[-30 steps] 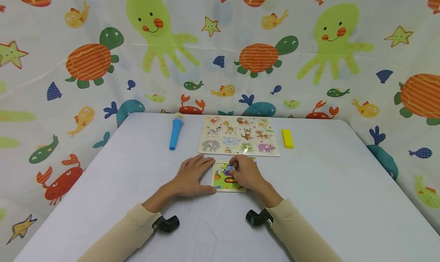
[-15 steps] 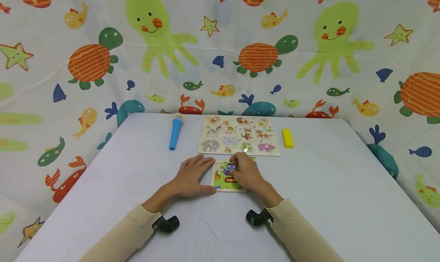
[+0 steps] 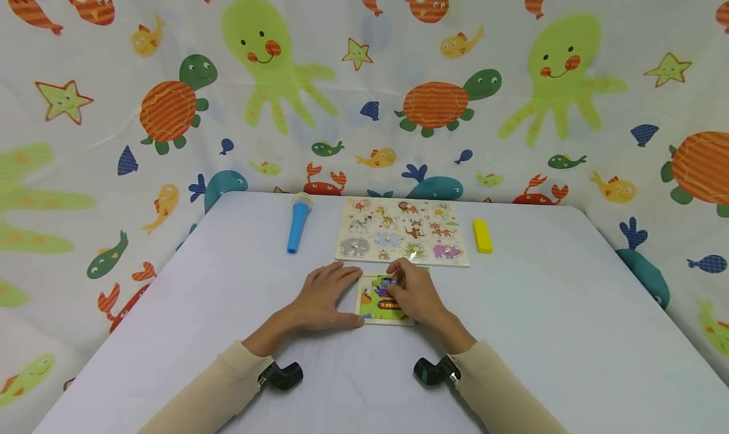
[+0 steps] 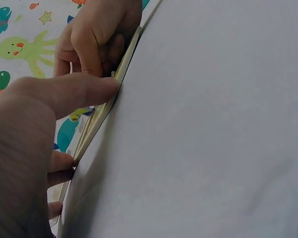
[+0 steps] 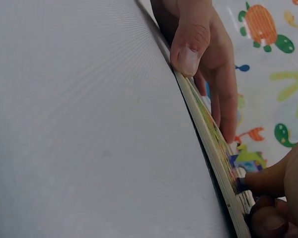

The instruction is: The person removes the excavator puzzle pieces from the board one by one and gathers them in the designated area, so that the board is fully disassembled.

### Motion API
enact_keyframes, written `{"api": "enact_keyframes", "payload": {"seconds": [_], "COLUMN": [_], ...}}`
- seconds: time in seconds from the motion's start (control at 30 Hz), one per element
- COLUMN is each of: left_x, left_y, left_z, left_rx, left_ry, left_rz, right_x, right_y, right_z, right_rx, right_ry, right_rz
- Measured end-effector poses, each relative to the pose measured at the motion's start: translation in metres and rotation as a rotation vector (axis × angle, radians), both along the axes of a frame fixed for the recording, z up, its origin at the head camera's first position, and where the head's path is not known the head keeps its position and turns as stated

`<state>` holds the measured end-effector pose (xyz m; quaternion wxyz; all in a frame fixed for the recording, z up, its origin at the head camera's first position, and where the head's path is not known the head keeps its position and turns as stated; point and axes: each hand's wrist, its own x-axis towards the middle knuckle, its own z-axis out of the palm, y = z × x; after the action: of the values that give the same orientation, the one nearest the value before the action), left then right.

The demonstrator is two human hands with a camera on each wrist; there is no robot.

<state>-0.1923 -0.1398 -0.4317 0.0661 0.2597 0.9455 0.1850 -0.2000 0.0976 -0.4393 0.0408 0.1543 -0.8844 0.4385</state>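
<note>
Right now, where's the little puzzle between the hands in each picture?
Head: the puzzle is below the middle, a bit right.
Left wrist: nearly edge-on, a slanting strip left of centre.
Right wrist: a slanting strip right of centre, running down to the bottom.
In all three: the left hand, its thumb at the puzzle's edge.

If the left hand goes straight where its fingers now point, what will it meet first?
The small puzzle, which its fingers touch; beyond, probably the animal board, though depth is unclear.
</note>
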Motion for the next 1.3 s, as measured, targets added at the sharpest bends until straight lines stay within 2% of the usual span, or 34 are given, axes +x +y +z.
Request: {"api": "enact_keyframes", "payload": {"seconds": [0.33,0.67,0.97,1.3], "left_x": [-0.001,-0.002,-0.001,-0.001], "left_y": [0.003,0.003,0.000,-0.002], "left_z": [-0.001,-0.002,-0.004,-0.006], "left_rx": [-0.005,-0.008,-0.003,0.004], "left_ry": [0.012,0.005,0.011,0.020], "left_rz": [-0.003,0.000,-0.012,-0.005], "right_x": [0.006,0.006,-0.001,-0.003], "right_y": [0.006,0.013,0.040,0.058], "right_z": [0.002,0.010,0.027,0.041], "right_rx": [-0.091,-0.168,-0.240,-0.287], "right_ry": [0.011,-0.026,0.050,0.021], "right_rz": [0.008,0.017,-0.032,-0.100]}}
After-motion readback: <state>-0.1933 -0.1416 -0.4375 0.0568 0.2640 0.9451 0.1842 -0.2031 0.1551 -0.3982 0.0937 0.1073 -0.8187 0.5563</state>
